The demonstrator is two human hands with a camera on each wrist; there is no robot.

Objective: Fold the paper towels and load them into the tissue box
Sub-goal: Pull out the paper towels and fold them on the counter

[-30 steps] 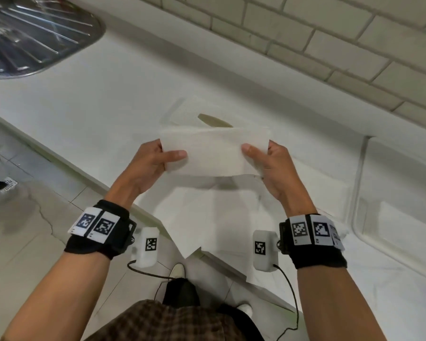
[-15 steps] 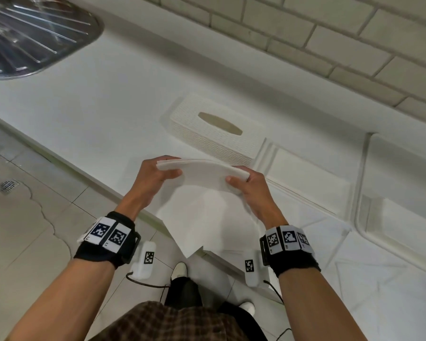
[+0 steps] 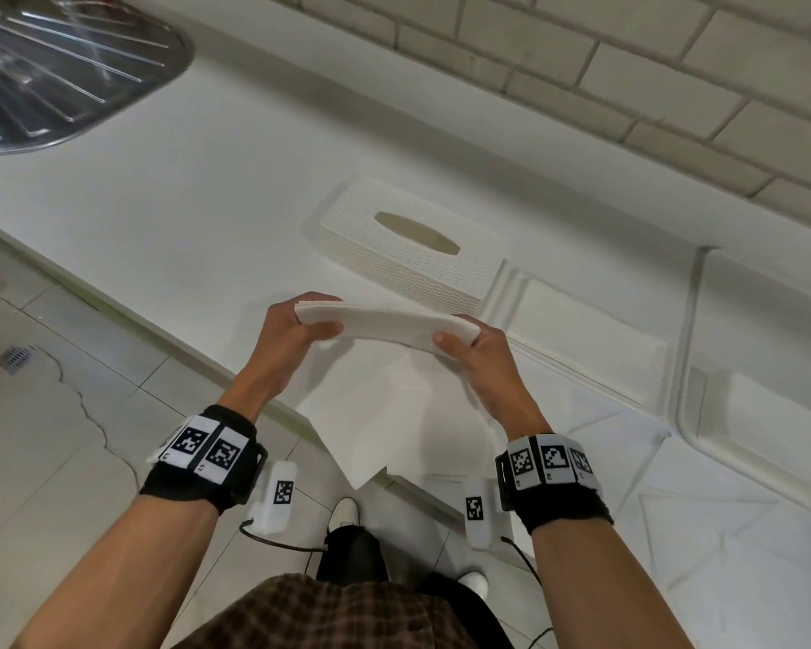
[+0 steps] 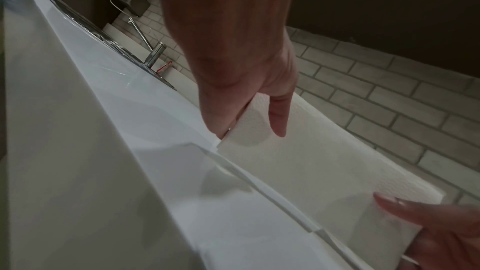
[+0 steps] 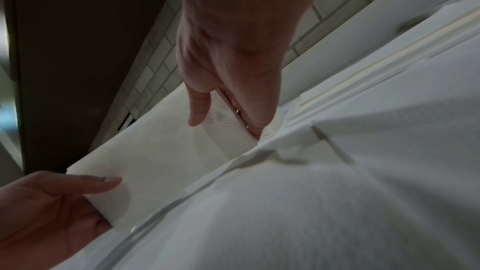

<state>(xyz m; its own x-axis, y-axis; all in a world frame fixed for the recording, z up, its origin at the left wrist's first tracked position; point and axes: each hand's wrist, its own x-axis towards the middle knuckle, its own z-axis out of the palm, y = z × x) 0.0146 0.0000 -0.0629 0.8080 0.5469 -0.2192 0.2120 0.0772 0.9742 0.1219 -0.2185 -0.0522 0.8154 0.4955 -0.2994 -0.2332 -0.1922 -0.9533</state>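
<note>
Between my two hands I hold the folded paper towel [image 3: 387,323] level above the tabletop [image 3: 207,217]: left hand [image 3: 296,339] fingers pinch one end, right hand [image 3: 481,356] fingers the other. Just beyond my fingers sits the tissue box [image 3: 413,245], apparently lidded; flat sheets [image 3: 394,414] lie beneath.

I see both bare forearms reaching forward, each wrist wrapped in a black band carrying black-and-white square markers. My left hand [image 3: 296,334] pinches one end of a folded white paper towel strip [image 3: 387,325], thumb lying on top, fingers curled beneath. My right hand [image 3: 478,358] pinches the opposite end the same way. Both hands sit level, one on either side of the strip, palms turned inward.
</note>
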